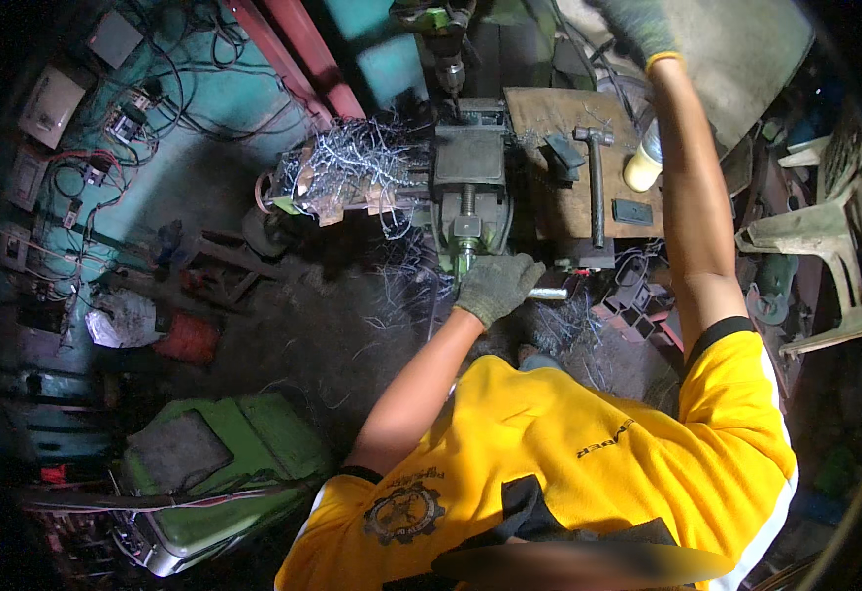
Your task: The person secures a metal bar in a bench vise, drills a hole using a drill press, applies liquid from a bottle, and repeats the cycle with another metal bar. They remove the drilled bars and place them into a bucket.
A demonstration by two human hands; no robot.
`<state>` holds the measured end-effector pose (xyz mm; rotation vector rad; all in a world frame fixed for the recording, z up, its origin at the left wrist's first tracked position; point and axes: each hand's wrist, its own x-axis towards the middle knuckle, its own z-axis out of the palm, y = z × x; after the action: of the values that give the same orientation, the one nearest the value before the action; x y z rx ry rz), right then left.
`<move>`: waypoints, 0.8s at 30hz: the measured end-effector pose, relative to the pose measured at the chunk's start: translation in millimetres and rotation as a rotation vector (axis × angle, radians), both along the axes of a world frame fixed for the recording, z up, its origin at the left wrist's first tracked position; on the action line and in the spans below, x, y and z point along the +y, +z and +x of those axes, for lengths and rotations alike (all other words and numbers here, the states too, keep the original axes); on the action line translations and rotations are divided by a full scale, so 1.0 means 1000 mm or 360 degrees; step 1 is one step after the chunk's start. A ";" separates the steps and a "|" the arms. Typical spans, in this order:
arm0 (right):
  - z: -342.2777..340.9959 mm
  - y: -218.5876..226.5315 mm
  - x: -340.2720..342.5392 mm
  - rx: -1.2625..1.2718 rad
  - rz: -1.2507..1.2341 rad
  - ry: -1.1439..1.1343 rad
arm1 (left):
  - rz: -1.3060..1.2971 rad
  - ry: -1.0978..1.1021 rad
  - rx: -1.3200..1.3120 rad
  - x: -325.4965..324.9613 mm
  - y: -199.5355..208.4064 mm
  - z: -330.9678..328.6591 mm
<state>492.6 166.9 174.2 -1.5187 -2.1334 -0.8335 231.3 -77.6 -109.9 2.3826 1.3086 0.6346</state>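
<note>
My left hand (498,289), in a dark grey work glove, is closed around the vise handle (549,294), whose bright end sticks out to the right. The handle joins the screw (467,231) at the near end of a metal machine vise (468,158). Above the vise's far end hangs a drill chuck (451,77) with a bit pointing down. My right arm stretches far forward, and my gloved right hand (640,30) reaches the top edge beside the machine. Its fingers are cut off by the frame, so what it touches is hidden.
Tangled metal shavings (352,163) heap left of the vise. On a wooden board (544,212) at right lie a hammer (596,187), dark metal plates (632,211) and a yellowish bottle (640,172). A plastic chair (815,231) stands far right, a green machine casing (273,433) lower left.
</note>
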 end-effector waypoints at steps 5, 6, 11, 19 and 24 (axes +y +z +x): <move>-0.023 0.054 -0.015 0.0971 0.0776 0.0473 | -0.0119 -0.0082 0.0090 0.001 0.007 0.000; -0.026 0.055 -0.016 0.0978 0.0710 0.0442 | -0.0108 -0.0079 0.0084 0.001 0.009 0.001; -0.029 0.044 -0.050 0.0657 0.0118 -0.0030 | -0.0133 -0.0065 0.0121 0.000 0.010 0.003; -0.044 0.070 -0.087 0.1134 -0.0795 -0.0138 | -0.0190 -0.0190 0.0111 -0.003 0.008 0.008; -0.041 0.067 -0.086 0.0903 -0.0696 -0.0196 | -0.0246 -0.0173 0.0074 0.000 0.007 0.011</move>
<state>451.9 81.4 241.6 -1.8329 -1.8646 0.0635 242.1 -77.1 -102.5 2.3363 1.1910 0.4333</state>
